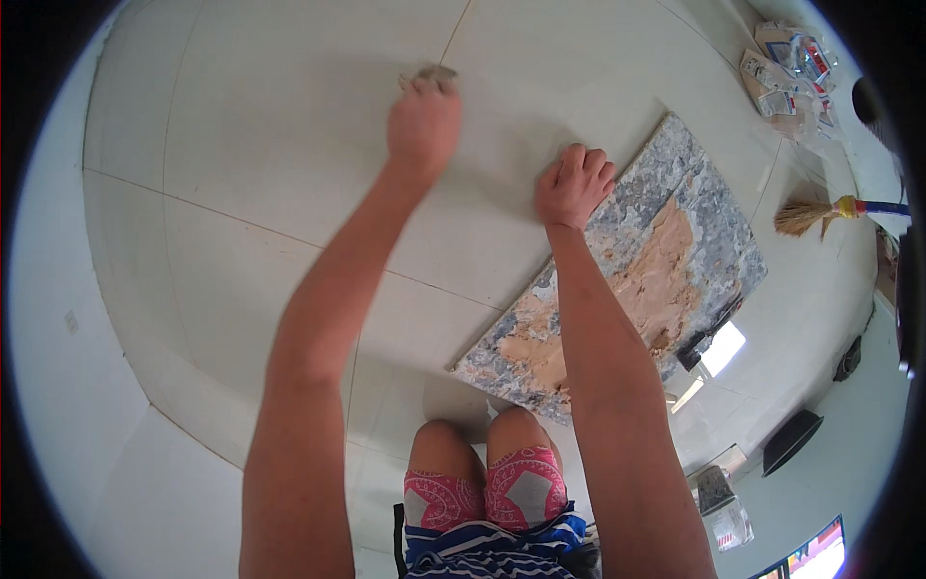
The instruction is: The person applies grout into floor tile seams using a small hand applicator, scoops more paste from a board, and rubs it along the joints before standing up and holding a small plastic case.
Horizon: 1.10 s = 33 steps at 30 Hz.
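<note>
Far out over the pale tile floor point(241, 125), my left hand point(424, 121) is closed on a small grey-brown wad point(439, 72), pressed near a joint line between tiles. Motion smears it, so its kind cannot be made out. My right hand point(574, 188) rests on the floor as a fist, knuckles bent, with nothing showing in it. Right beside that fist lies a grey mottled slab point(709, 198), its face crusted with beige mortar point(656, 265). My right forearm hides part of the slab.
A straw brush point(805, 217) with a blue handle lies at the right. Beyond it are crumpled plastic bags point(796, 82). A black tool point(709, 338) sits on the slab's near right edge. A black basin point(793, 442) and a clear container point(723, 507) stand at the lower right.
</note>
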Each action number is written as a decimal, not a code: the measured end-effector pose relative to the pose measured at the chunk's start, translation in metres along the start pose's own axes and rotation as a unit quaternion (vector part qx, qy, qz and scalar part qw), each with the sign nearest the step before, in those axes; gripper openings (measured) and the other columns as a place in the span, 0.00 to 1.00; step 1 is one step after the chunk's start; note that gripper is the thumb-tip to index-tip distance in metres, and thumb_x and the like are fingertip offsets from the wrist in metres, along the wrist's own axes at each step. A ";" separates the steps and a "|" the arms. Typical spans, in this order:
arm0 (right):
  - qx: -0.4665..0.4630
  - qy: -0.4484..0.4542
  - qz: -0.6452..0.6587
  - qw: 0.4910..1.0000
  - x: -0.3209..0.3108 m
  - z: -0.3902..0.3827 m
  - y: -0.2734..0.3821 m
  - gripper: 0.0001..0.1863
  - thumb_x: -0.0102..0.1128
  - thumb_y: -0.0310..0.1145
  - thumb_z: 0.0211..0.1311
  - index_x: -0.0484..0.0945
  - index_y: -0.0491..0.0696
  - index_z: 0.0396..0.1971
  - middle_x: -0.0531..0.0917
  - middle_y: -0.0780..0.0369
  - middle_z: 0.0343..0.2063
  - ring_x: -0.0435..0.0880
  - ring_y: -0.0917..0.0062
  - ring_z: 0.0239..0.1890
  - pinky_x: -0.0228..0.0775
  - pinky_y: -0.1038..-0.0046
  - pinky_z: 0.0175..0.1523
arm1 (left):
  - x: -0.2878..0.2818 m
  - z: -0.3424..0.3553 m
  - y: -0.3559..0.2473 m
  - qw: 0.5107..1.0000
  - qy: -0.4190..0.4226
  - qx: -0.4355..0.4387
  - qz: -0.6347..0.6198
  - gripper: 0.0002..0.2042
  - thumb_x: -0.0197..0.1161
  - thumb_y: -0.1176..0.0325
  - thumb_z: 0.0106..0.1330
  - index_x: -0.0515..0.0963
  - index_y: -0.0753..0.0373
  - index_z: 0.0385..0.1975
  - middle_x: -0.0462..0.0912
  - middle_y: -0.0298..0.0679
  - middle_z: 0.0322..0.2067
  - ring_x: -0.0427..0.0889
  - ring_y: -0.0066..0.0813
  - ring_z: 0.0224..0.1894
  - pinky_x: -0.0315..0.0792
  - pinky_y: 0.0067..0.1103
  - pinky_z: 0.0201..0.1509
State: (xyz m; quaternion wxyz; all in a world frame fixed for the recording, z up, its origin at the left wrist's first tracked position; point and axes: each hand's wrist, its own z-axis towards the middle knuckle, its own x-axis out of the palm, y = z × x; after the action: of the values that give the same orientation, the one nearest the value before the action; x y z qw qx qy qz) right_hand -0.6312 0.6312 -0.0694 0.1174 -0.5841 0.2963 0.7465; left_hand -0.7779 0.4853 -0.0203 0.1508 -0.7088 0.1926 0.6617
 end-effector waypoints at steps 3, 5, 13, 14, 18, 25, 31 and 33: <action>0.000 -0.008 0.016 1.000 0.004 -0.004 0.009 0.09 0.54 0.27 0.44 0.66 0.50 0.28 0.67 0.57 0.34 0.65 0.59 0.38 0.54 0.58 0.40 | 0.024 -0.044 -0.001 0.990 -0.132 0.025 -0.032 0.11 0.55 0.74 0.57 0.78 0.64 0.40 0.82 0.49 0.33 0.82 0.47 0.31 0.77 0.36 0.33; 0.000 -0.016 -0.006 1.000 0.003 -0.003 -0.011 0.09 0.54 0.27 0.44 0.66 0.50 0.28 0.67 0.57 0.34 0.65 0.59 0.38 0.54 0.58 0.40 | -0.001 -0.038 -0.002 0.995 -0.033 0.002 -0.090 0.11 0.55 0.73 0.57 0.78 0.64 0.40 0.82 0.48 0.33 0.82 0.46 0.32 0.77 0.35 0.34; 0.002 -0.008 0.031 0.999 0.000 -0.005 0.015 0.09 0.54 0.27 0.44 0.66 0.49 0.28 0.67 0.57 0.34 0.65 0.59 0.38 0.55 0.59 0.40 | 0.017 -0.009 0.029 0.996 -0.085 -0.019 0.026 0.11 0.56 0.73 0.56 0.79 0.65 0.37 0.81 0.49 0.28 0.81 0.47 0.33 0.77 0.35 0.36; 0.003 -0.007 0.024 1.000 0.000 -0.006 0.006 0.09 0.54 0.27 0.44 0.66 0.49 0.28 0.67 0.57 0.34 0.65 0.59 0.38 0.55 0.59 0.40 | 0.016 -0.025 0.012 0.997 -0.075 0.009 0.000 0.11 0.56 0.72 0.55 0.79 0.64 0.37 0.81 0.49 0.27 0.81 0.48 0.33 0.76 0.36 0.36; 0.000 0.001 -0.013 1.000 0.001 0.000 -0.015 0.10 0.54 0.27 0.44 0.66 0.50 0.29 0.67 0.58 0.34 0.65 0.60 0.38 0.55 0.59 0.41 | -0.017 -0.008 0.011 0.991 0.051 0.029 -0.119 0.06 0.56 0.74 0.55 0.77 0.62 0.32 0.81 0.44 0.28 0.81 0.46 0.32 0.75 0.35 0.34; 0.001 -0.007 0.024 1.000 0.001 -0.004 0.009 0.11 0.55 0.28 0.43 0.67 0.50 0.29 0.67 0.58 0.33 0.65 0.60 0.39 0.55 0.59 0.41 | -0.003 0.015 0.028 0.989 -0.103 0.094 -0.057 0.09 0.55 0.76 0.53 0.77 0.63 0.34 0.82 0.44 0.30 0.81 0.47 0.33 0.75 0.37 0.36; 0.008 0.013 -0.020 1.000 0.001 -0.002 -0.012 0.09 0.54 0.28 0.44 0.69 0.50 0.28 0.69 0.58 0.34 0.66 0.59 0.39 0.56 0.58 0.41 | -0.029 -0.016 0.039 0.976 0.152 0.149 -0.053 0.14 0.55 0.74 0.55 0.78 0.58 0.43 0.82 0.41 0.36 0.82 0.41 0.36 0.76 0.34 0.39; 0.008 0.013 -0.013 1.000 0.000 -0.002 -0.007 0.08 0.54 0.28 0.44 0.69 0.49 0.28 0.69 0.58 0.34 0.66 0.59 0.39 0.56 0.58 0.41 | -0.041 0.015 0.044 0.985 0.092 0.130 -0.060 0.15 0.55 0.74 0.56 0.78 0.57 0.44 0.82 0.40 0.38 0.81 0.39 0.38 0.77 0.33 0.39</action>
State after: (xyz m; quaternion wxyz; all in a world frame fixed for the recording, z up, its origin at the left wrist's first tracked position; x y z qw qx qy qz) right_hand -0.6261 0.6360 -0.0713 0.1278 -0.5969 0.2959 0.7347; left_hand -0.8144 0.4564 0.0216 0.2627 -0.7514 0.2474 0.5524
